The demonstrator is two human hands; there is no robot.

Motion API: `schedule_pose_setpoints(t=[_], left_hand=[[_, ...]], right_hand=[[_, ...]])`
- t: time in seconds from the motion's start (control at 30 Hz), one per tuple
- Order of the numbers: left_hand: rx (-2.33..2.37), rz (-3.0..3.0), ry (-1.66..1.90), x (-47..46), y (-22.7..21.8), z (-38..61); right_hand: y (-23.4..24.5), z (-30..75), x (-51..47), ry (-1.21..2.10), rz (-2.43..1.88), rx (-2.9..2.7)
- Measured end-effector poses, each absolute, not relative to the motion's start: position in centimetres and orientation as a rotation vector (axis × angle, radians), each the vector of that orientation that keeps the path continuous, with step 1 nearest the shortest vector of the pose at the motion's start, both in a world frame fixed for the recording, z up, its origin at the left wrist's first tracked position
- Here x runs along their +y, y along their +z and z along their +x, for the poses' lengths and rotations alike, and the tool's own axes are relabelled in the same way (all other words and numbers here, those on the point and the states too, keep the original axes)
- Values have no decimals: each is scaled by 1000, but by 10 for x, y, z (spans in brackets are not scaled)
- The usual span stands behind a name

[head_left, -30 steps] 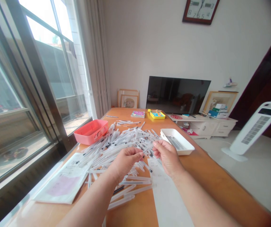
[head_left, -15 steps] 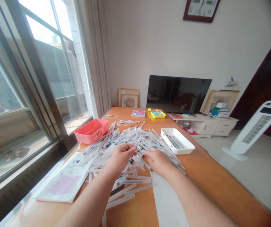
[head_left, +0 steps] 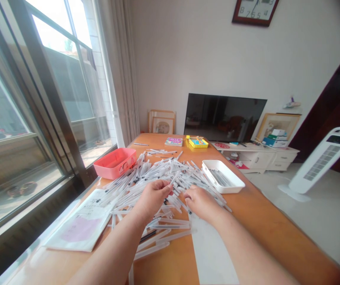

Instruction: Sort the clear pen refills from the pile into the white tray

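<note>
A large heap of translucent white pen barrels [head_left: 155,173], some with black tips, covers the middle of the table. Over its near part my left hand [head_left: 157,194] pinches a clear pen barrel [head_left: 174,177] between thumb and fingertips, its free end pointing up and away. My right hand [head_left: 199,201] is a short gap to the right, fingers curled together low over the heap's edge. Whatever its fingertips may hold is too small or hidden to make out. Beside it on the right is a white tray [head_left: 237,186] with grey pen parts inside.
A red plastic basket [head_left: 106,171] stands at the left edge by the window. In front of it lies a paper booklet [head_left: 79,225]. A white sheet [head_left: 210,253] lies under my right forearm. Farther back are a small book [head_left: 173,141] and a yellow box [head_left: 198,144].
My right hand has shifted slightly right, widening the gap to my left hand, and its fingers have curled in. My left hand stays nearly in place with the pen barrel.
</note>
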State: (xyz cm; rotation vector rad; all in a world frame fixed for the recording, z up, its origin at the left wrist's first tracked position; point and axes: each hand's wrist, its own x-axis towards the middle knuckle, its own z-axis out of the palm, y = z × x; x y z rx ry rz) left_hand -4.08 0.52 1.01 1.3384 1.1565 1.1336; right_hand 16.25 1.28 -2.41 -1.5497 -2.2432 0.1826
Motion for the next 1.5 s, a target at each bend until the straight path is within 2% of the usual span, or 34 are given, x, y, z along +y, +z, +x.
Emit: schedule_pose_setpoints(t=[0.27, 0.5, 0.6, 1.5], left_hand=[[1104, 1330, 1100, 0, 15, -40], [1063, 1365, 1039, -2, 16, -38], [1046, 1351, 1030, -2, 16, -37], [1074, 1451, 879, 1, 12, -40]], right_hand=[[-23, 168, 16, 353, -1378, -1949], [-6, 172, 17, 1041, -1164, -1267], [3, 172, 13, 1200, -984, -1065], [7, 171, 8, 1153, -983, -1181]])
